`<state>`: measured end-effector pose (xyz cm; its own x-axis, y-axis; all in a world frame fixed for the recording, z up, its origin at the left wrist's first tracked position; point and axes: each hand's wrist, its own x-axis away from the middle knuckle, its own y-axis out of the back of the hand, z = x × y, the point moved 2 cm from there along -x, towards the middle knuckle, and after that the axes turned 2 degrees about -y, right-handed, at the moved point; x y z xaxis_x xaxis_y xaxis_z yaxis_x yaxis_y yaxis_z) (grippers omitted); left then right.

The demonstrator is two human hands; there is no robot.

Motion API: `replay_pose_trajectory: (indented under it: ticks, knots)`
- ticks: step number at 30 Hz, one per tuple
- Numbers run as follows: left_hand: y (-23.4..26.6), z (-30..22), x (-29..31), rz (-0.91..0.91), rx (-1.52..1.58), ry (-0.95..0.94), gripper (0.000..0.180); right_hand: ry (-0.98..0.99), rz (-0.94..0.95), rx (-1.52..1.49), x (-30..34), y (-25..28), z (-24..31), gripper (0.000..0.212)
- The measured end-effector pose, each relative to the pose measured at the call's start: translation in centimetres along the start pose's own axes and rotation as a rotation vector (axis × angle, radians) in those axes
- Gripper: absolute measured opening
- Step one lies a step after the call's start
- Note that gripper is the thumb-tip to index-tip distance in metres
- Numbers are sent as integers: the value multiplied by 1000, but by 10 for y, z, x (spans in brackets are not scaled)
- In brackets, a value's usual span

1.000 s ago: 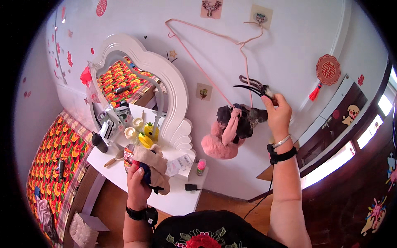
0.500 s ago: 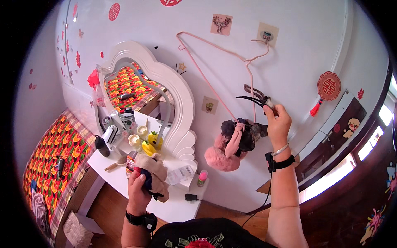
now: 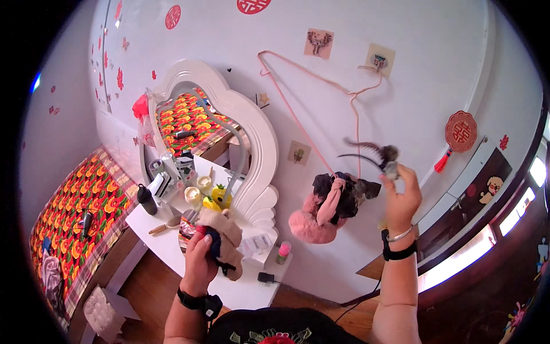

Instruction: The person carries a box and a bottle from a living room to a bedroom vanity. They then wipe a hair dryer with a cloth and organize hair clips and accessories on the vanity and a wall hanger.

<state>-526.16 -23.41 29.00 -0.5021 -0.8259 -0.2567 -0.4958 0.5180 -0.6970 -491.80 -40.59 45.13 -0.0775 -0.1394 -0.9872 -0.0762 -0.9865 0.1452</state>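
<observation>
My left hand point(image 3: 199, 261) is closed round a bundle of soft hair bands, one beige and plush point(image 3: 224, 226), one navy with red. In my right hand point(image 3: 404, 200), raised at the right, a dark hair clip point(image 3: 384, 157) with long curved prongs is pinched between the fingertips; motion blurs it. Left of that hand hangs a pink clothes hanger point(image 3: 303, 132), hooked on the wall. Black scrunchies point(image 3: 348, 200), a knotted pink band point(image 3: 330, 207) and a fluffy pink band point(image 3: 309, 226) dangle from its lower end, apart from both hands.
A white dressing table point(image 3: 235, 289) with a scalloped mirror point(image 3: 260, 132) stands left of centre. On it are a black bottle point(image 3: 146, 199), a brush point(image 3: 165, 225), a pink-capped bottle point(image 3: 283, 252) and a black adapter point(image 3: 266, 278). A bed with a fruit-patterned cover point(image 3: 86, 200) lies at the left.
My right hand has moved right and slightly down, and the hair clip has swung with it. The left hand still holds its bundle. The whole view has shifted a little.
</observation>
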Motion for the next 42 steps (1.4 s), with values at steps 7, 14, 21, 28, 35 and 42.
replay_pose_trajectory:
  ticks: [7, 14, 21, 28, 35, 42]
  knots:
    - [-27, 4, -17, 109, 59, -97, 49, 116, 294, -276, 28, -10, 45, 30]
    - [-66, 21, -44, 292, 192, 72, 69, 34, 605, -280, 59, -21, 70, 30]
    - [-69, 46, -38, 371, 40, 167, 61, 29, 550, -492, 88, -30, 93, 40]
    - [-81, 41, -26, 493, -792, -458, 73, 82, 584, -495, 98, -33, 103, 39]
    - [-85, 41, -15, 675, -939, -660, 60, -133, 507, -563, 97, -26, 96, 26]
    - [-41, 30, -38, 32, -592, -225, 53, -428, 469, -825, 111, -21, 82, 36]
